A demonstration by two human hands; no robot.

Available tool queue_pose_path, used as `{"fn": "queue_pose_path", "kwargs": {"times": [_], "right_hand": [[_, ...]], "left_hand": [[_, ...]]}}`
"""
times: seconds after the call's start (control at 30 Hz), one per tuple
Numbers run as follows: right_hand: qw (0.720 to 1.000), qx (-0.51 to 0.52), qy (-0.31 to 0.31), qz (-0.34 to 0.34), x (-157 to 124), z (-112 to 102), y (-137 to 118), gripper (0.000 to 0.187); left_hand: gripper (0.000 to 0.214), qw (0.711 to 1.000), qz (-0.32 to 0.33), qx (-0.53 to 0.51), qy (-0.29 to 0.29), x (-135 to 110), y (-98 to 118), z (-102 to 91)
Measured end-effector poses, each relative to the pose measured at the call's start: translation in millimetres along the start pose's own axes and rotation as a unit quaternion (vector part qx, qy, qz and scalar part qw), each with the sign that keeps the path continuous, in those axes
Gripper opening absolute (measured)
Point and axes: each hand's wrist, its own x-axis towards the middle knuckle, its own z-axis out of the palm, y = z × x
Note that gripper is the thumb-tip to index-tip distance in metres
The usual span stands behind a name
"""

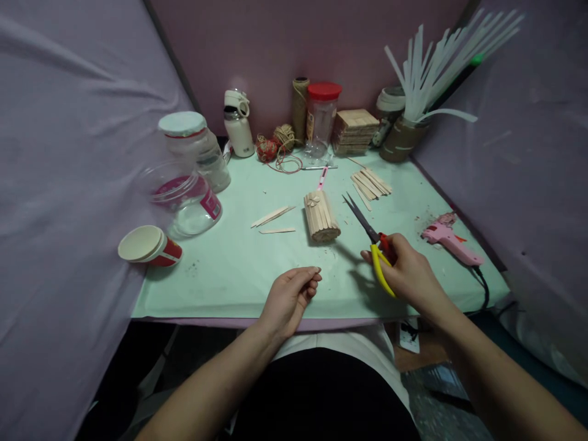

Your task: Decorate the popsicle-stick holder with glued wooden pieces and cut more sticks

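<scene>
In my right hand (408, 269) I hold scissors (367, 223) by their yellow and red handles, the blades slightly apart and pointing up-left over the table. My left hand (294, 297) is closed in a pinch above the front edge; whatever its fingertips hold is too small to make out. Just beyond my hands lies a cylinder covered with wooden craft sticks (320, 215), on its side, with small petal-like wood pieces on top. To its left are several loose, narrow stick pieces (274, 215). A pile of craft sticks (371, 184) lies to the right, past the scissors' tips.
A pink glue gun (452, 242) rests at the right, its cord over the edge. Paper cups (142, 245), a clear plastic tub (193, 214) and a lidded jar (195, 147) stand left. Behind are a bottle (239, 131), twine balls (275, 146), a red-lidded jar (324, 119) and glue sticks (427, 79).
</scene>
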Motion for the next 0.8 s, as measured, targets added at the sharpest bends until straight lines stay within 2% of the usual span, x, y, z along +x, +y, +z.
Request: {"fn": "queue_pose_path", "kwargs": {"times": [0.1,0.17,0.23,0.3,0.43,0.6,0.8], "right_hand": [[0.988,0.153,-0.03,-0.01,-11.6,11.8,-8.8,0.039],[0.961,0.266,-0.074,-0.01,-20.6,19.5,-19.4,0.039],[0.935,0.337,-0.11,-0.006,-28.3,25.9,-32.2,0.038],[0.919,0.376,-0.119,-0.001,-33.0,31.0,-43.5,0.038],[0.912,0.395,-0.108,0.014,-34.0,37.2,-53.7,0.04],[0.911,0.396,-0.11,0.023,-31.1,41.1,-50.8,0.04],[0.92,0.371,-0.124,0.012,-29.6,41.6,-43.9,0.035]], "left_hand": [[0.02,1.0,0.0,0.001,-0.005,0.5,-1.8,1.0],[0.021,1.0,0.007,0.003,-0.007,0.5,-3.9,2.5],[0.022,1.0,0.019,0.004,-0.007,0.3,-6.1,3.7],[0.022,0.999,0.034,0.005,-0.006,0.0,-7.9,4.0],[0.021,0.998,0.057,0.013,-0.006,-0.4,-10.4,2.0],[0.019,0.997,0.075,0.035,-0.008,-0.7,-13.6,2.8],[0.02,0.987,0.085,0.136,-0.02,1.6,-8.6,-0.7]]}}
